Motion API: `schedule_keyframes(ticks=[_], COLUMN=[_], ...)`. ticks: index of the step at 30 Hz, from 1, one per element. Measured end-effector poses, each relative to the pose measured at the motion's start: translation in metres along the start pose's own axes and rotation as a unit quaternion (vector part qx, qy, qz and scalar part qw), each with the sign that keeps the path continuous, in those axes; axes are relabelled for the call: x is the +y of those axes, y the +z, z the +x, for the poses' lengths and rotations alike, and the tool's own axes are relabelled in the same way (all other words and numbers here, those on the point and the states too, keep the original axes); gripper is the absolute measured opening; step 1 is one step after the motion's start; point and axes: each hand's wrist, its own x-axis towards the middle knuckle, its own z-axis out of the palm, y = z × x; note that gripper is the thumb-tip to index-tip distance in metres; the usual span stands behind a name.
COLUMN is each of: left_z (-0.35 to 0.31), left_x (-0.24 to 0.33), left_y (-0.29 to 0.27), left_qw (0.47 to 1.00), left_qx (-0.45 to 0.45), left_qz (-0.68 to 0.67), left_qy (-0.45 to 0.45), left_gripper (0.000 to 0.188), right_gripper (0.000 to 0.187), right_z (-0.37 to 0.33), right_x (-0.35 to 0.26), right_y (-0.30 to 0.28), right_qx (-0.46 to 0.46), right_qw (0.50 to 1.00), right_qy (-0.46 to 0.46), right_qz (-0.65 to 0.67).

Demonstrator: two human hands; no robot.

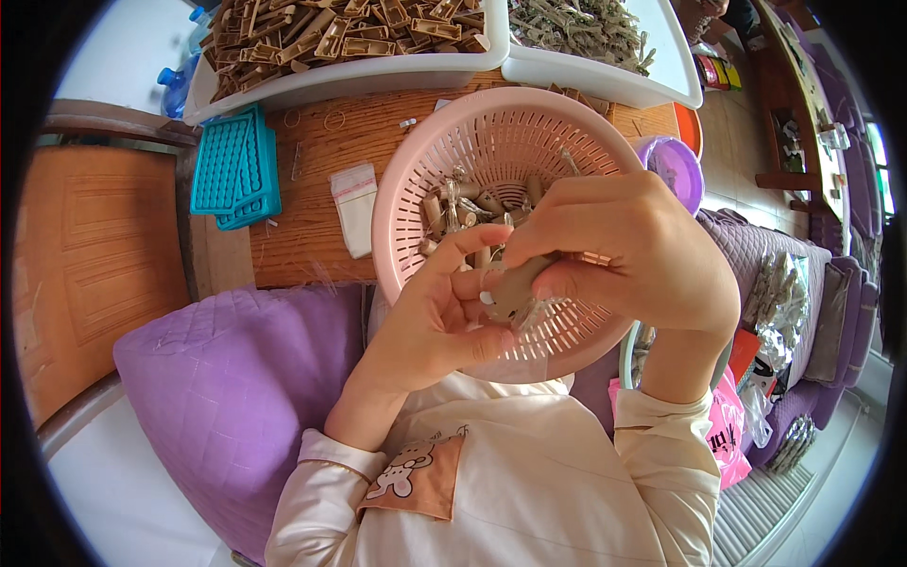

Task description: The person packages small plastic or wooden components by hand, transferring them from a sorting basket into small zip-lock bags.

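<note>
Above a pink slotted plastic basket, both my hands are closed around a small beige, roughly cylindrical piece. My left hand pinches it from the left and below, thumb along its lower end. My right hand has fingers and thumb bent round its right and upper side. Clear, wispy strands show by the lower end, between my thumbs. In the basket lie several tan cork-like plugs and bundles of clear, thin wire. My fingers partly hide the piece and the basket's middle.
At the back stand white bins of brown plastic parts and greenish wire bundles. Teal trays and a stack of clear bags lie on the wooden table. A purple bucket stands right; a purple cushion, left.
</note>
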Motion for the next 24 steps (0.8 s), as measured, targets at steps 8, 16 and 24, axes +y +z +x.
schedule_keyframes(ticks=[8,16,24], left_z=[-0.002,-0.005,-0.006], left_x=[-0.008,-0.012,-0.005], left_y=[0.006,0.011,0.016], left_qw=[0.997,0.953,0.995], left_qx=[0.035,0.043,-0.003], left_qz=[-0.008,0.262,0.068], left_qy=[0.069,0.145,0.077], left_gripper=[0.070,0.068,0.063], right_gripper=[0.018,0.015,0.013], right_z=[-0.007,-0.010,-0.005], right_x=[-0.002,-0.011,-0.005], right_y=[0.000,0.005,0.008], right_qx=[0.026,0.001,0.030], right_qw=[0.999,0.999,0.998], right_qy=[0.024,0.004,-0.049], right_qz=[-0.027,-0.047,-0.017])
